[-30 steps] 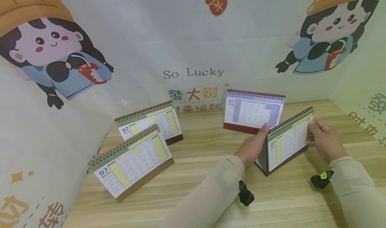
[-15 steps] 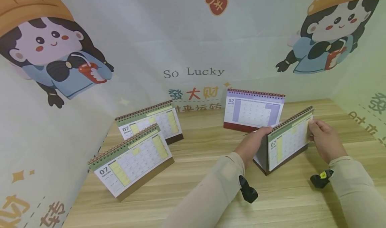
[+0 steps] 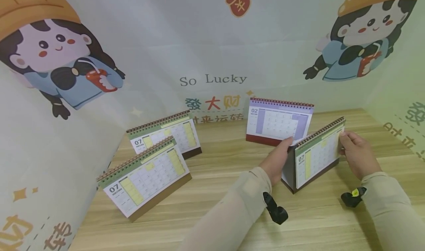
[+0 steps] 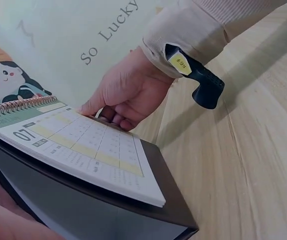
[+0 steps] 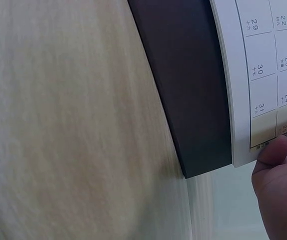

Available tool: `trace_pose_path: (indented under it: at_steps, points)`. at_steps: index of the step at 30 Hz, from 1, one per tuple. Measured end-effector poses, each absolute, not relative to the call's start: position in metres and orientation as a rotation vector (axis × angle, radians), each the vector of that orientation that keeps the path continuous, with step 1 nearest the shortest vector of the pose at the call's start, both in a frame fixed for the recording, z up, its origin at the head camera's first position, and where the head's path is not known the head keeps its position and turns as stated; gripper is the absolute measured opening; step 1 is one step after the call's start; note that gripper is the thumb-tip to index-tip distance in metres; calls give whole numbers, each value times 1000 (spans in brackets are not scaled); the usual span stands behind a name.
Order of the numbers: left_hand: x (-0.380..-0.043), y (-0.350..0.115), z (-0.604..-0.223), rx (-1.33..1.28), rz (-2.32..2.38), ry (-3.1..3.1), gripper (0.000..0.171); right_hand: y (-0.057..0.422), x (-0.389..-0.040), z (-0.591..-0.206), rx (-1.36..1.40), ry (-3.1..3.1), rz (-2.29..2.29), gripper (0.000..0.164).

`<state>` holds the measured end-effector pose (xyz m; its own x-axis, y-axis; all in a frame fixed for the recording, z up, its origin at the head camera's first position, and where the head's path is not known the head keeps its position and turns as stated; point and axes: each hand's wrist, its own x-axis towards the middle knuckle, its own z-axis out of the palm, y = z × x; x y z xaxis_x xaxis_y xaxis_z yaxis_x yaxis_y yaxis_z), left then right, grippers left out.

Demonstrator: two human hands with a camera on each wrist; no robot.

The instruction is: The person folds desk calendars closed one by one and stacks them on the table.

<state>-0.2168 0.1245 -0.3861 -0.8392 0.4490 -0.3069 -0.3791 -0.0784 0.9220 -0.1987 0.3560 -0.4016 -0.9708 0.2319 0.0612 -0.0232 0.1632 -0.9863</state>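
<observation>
A desk calendar (image 3: 320,153) with a green-headed 07 page and a dark base stands angled at the right of the table in the head view. My right hand (image 3: 360,153) pinches the right edge of its front pages; in the right wrist view the thumb (image 5: 273,152) lies on the page corner. At the calendar's left end is my left hand (image 3: 277,160), thumb raised along the back side. Its fingers are mostly hidden behind the calendar. The left wrist view shows only part of this left hand (image 4: 8,220), beside the tent-shaped stand.
Behind stands a purple 02 calendar (image 3: 279,120) with a red base, close to my left thumb. Two more green 07 calendars, a front one (image 3: 149,181) and a rear one (image 3: 192,133), overlap at the left. A printed cloth backdrop (image 3: 212,52) surrounds the wooden table (image 3: 229,206).
My left thumb dips toward the calendar's back, where a thin edge briefly shows, then rises again. My right hand keeps its pinch, and the calendar stays almost in place.
</observation>
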Motion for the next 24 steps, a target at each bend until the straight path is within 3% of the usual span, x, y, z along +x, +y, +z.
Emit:
trace_pose_path:
  at_steps: [2,5,13,24]
  points:
    - [-182,106,-343,95,1979,1699,50,356,-199,-401,-216,-2249,1889,22]
    - [-169,96,-325,78,2007,1641,44,356,-198,-401,-231,-2279,1858,22]
    - [-194,110,-362,60,2012,1673,42,357,-193,-398,-222,-2400,1738,24]
    - [-194,109,-359,44,2000,1784,41,357,-192,-401,-221,-2371,1731,20]
